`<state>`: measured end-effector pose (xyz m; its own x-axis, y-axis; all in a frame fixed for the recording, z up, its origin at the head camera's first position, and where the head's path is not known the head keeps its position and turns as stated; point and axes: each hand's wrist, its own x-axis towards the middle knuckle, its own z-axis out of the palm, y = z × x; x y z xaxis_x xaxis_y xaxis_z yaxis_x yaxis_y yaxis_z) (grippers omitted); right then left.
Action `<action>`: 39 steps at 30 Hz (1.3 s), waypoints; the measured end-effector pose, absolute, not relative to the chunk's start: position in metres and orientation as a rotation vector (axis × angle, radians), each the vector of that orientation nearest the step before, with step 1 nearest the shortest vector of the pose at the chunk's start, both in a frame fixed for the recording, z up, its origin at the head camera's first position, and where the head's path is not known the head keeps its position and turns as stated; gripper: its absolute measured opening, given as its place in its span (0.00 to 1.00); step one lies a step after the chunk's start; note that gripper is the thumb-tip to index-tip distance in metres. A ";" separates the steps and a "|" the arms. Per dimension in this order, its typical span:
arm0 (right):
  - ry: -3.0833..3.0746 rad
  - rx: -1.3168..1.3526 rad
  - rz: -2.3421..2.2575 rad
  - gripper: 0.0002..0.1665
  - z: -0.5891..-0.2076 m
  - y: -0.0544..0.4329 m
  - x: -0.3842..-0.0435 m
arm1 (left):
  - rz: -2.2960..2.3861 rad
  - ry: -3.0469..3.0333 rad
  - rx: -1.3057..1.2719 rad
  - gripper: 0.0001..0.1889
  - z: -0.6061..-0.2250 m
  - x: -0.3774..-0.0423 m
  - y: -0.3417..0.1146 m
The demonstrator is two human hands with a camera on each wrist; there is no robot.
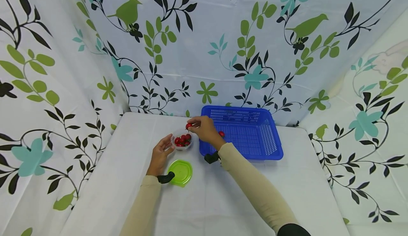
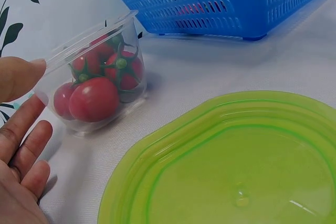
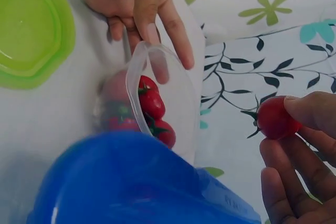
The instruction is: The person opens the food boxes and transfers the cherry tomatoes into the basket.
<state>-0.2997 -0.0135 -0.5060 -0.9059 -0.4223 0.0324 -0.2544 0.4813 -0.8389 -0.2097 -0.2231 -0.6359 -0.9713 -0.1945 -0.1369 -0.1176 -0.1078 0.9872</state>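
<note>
A clear plastic container [image 1: 176,146] holds several red cherry tomatoes [image 1: 182,140] with green stems. At its left side my left hand [image 1: 160,154] pinches the rim between thumb and forefinger, while the other fingers hang beside it. Above the container's far right edge, my right hand [image 1: 204,129] pinches a single cherry tomato [image 3: 276,118] between thumb and fingertips, its green stem pointing away from the palm. A green plastic lid [image 1: 180,173] lies on the table in front of the container. In the blue basket [image 1: 277,147] another tomato [image 1: 221,134] shows beside my right wrist.
The basket stands right of the container, under my right forearm, and its near edge blocks part of the right wrist view. White cloth [image 1: 204,200] covers the table. Patterned curtains [image 1: 204,44] hang behind and at both sides.
</note>
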 end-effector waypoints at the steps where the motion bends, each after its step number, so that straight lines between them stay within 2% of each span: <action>1: 2.547 -0.582 -1.400 0.15 -0.505 -0.010 -0.300 | -2.283 -2.051 0.357 0.33 -0.636 -0.209 -0.223; 18: 2.585 -0.416 -1.480 0.14 -0.495 0.038 -0.303 | -2.331 -2.049 0.361 0.33 -0.635 -0.210 -0.226; 39: 2.627 -0.248 -1.434 0.14 -0.503 0.086 -0.306 | -2.343 -2.054 0.350 0.33 -0.636 -0.210 -0.226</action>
